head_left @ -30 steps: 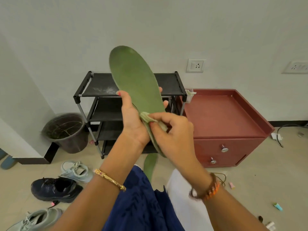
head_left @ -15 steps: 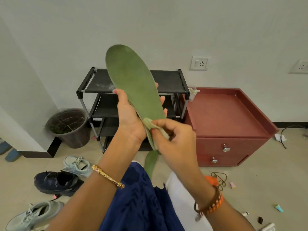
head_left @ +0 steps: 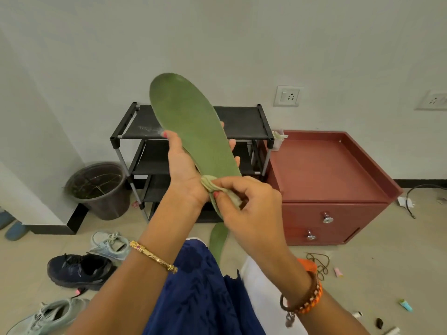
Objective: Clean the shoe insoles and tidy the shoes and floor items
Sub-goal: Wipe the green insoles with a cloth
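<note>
A green shoe insole [head_left: 193, 126] stands upright in front of me, toe end up. My left hand [head_left: 183, 170] grips its lower half from behind, thumb on the left edge. My right hand [head_left: 246, 204] pinches a small pale green cloth [head_left: 215, 187] against the heel end of the insole. A second green insole [head_left: 217, 240] lies on the floor below my hands, partly hidden. On the floor at the left lie a dark navy shoe [head_left: 77, 269], a light mint sneaker [head_left: 111, 245] and another mint sneaker [head_left: 46, 317].
A black shoe rack [head_left: 242, 122] stands against the wall with a dark bucket [head_left: 101, 187] to its left and a red cabinet [head_left: 326, 170] to its right. Small items, a brown cord [head_left: 319, 262] and a teal tube [head_left: 406, 305] litter the floor at right. My blue garment covers the bottom centre.
The view has shifted slightly. My right hand with the cloth stays at the insole's heel end, barely moved. My left hand keeps its grip.
</note>
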